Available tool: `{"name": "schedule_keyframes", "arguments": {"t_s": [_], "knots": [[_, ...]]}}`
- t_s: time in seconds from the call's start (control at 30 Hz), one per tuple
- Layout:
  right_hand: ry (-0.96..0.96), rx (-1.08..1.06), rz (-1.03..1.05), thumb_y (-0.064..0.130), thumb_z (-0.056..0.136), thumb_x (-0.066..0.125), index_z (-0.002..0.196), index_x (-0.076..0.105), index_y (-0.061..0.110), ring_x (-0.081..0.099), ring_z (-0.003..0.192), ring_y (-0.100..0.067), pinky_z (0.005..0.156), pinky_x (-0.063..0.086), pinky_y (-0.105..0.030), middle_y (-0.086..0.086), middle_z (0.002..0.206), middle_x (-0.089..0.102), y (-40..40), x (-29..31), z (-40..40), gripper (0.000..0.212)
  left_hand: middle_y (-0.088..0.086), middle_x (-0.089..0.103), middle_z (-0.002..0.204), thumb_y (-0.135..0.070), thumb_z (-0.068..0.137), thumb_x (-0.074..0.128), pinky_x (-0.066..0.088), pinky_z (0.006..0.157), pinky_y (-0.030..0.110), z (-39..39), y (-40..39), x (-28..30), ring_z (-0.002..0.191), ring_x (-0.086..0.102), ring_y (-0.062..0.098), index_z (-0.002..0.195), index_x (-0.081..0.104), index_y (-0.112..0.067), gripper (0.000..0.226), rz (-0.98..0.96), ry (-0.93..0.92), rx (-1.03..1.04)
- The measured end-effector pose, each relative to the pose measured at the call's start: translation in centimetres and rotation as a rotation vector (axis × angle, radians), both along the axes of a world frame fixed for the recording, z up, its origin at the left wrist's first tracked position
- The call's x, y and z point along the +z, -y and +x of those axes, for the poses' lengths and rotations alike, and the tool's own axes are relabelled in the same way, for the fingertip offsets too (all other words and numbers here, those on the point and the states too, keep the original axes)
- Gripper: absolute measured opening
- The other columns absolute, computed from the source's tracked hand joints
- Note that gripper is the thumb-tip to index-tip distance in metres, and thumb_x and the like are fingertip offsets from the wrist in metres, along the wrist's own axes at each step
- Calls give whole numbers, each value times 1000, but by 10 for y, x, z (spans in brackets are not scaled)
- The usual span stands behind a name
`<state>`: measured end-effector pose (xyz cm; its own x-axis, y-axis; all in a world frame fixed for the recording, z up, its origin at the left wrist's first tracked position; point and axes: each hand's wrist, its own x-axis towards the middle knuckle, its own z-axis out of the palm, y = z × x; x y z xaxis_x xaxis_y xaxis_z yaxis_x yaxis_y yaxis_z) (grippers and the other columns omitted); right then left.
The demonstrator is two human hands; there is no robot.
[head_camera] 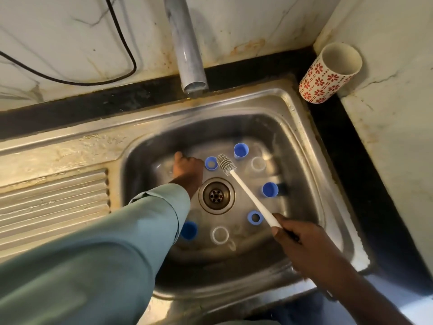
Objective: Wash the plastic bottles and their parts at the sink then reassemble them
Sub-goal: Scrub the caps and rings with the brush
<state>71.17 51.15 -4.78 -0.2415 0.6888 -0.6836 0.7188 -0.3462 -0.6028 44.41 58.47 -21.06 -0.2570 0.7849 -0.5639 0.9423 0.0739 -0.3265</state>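
Blue caps [241, 150]: three. Blue rings [211, 163]: two. Clear rings [220, 235]: two. Brush [248, 191]: one. Cup [330, 72]: one.

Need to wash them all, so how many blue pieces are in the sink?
5: back, beside the brush head, right, front right, front left by the sleeve. The arm may hide more.

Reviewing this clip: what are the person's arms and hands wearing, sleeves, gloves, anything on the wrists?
The left arm wears a long, loose grey-green sleeve with a turned cuff ending at the wrist. The left hand is bare. The right hand and forearm are bare too, with no sleeve in view. No gloves, watch or rings are visible.
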Motion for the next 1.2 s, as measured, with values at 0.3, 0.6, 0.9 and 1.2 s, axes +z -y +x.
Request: {"name": "schedule_keyframes", "arguments": {"t_s": [0.3, 0.6, 0.9, 1.2], "knots": [[68, 164, 156, 30, 96, 56, 130, 58, 31, 53, 48, 6, 44, 38, -12, 13, 57, 60, 3, 25, 17, 34, 0, 63, 125, -28, 93, 61, 32, 103, 39, -12, 12, 22, 114, 58, 21, 123, 59, -27, 30, 307, 531, 313], [197, 623, 496, 47, 94, 48, 138, 41, 49, 52, 55, -3, 49, 34, -10, 15, 70, 52, -12, 52, 50, 45, 5, 52, 62, -48, 101, 43, 28, 44, 25, 0, 78, 113, 44, 35, 13, 81, 59, -15, 42, 464, 1592, 1108], [471, 858, 836, 48, 101, 25, 150, 23, 46, 42, 61, -5, 53, 32, -19, 16, 90, 42, 18, 87, 37, 49, -1, 41, 44, -36, 97, 44, 19, 41, 19, 22, 127, 165, 38, 27, 10, 73, 52, -14, 34, 752, 1474, 1265], [254, 717, 636, 41, 99, 48, 132, 56, 42, 53, 48, -3, 42, 36, -14, 11, 65, 56, 31, 99, 43, 34, 3, 45, 55, -32, 94, 51, 20, 40, 17, 22, 156, 186, 44, 31, 12, 73, 55, -17, 26, 899, 1438, 1240]]}}
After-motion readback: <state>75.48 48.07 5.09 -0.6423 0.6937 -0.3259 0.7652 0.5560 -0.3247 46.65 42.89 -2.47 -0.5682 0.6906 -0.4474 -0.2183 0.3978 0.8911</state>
